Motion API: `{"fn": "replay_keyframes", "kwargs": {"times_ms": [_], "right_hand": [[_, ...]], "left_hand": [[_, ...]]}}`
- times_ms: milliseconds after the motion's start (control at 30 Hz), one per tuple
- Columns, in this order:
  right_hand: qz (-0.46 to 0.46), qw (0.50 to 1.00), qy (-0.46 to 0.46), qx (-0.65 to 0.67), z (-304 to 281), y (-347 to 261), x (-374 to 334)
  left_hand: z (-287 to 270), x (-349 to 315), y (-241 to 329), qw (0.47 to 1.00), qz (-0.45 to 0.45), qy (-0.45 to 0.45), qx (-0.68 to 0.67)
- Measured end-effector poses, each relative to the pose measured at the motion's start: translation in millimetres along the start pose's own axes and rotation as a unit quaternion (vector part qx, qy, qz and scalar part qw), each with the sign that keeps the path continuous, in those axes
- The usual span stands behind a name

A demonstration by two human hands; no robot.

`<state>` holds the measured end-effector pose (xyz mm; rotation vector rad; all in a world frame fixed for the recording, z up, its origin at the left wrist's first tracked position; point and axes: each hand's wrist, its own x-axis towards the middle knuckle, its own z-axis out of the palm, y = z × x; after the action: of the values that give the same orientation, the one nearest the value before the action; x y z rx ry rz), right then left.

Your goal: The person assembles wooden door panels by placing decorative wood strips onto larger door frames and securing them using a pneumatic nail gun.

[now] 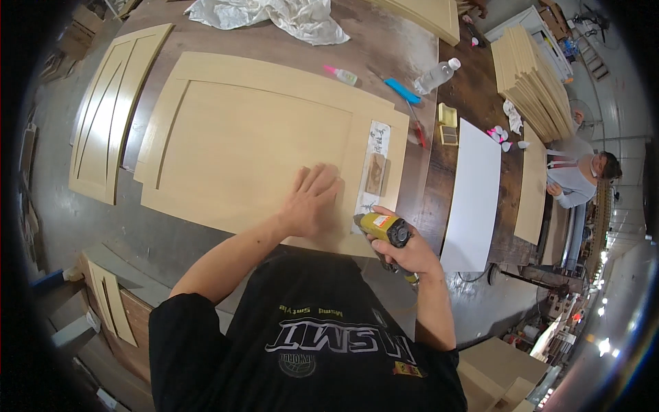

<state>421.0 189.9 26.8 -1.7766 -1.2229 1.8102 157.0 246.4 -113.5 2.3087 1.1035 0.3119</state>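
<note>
A large cream cabinet door panel (pixel 254 137) with a raised frame lies before me on the workbench. My left hand (pixel 310 202) rests on its near part, palm down, fingers spread and holding nothing. In my right hand (pixel 417 254) is a yellow-and-black power tool (pixel 384 228), its fingers wrapped round the grip. The nose of the tool points left, over the near end of a white printed strip (pixel 378 137). That strip lies along the panel's right edge, with a small brown wooden block (pixel 375 173) on it. I cannot make out whether the nose touches the panel.
Left lies another cream panel (pixel 120 110). Beyond are crumpled white sheeting (pixel 274 17), a pink-capped bottle (pixel 341 74), a blue-handled tool (pixel 401 90) and a clear bottle (pixel 436 77). Right are a white board (pixel 473 192), stacked panels (pixel 528 82) and a person (pixel 580 172).
</note>
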Motion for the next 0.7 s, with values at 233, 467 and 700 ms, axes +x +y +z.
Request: {"fn": "replay_keyframes", "kwargs": {"times_ms": [233, 467, 700], "right_hand": [[-0.041, 0.990, -0.021, -0.132, 14.7, 10.4, 15.0], [0.002, 0.994, -0.002, -0.106, 19.1, 7.4, 11.8], [-0.041, 0.990, -0.020, -0.131, 22.5, 7.7, 5.5]], "left_hand": [[-3.3, -3.7, 0.1, 0.998, -0.008, 0.039, -0.041], [-1.0, -1.2, -0.7, 1.000, -0.026, 0.001, -0.010], [-8.8, -2.8, 2.1, 1.000, -0.005, 0.021, -0.018]]}}
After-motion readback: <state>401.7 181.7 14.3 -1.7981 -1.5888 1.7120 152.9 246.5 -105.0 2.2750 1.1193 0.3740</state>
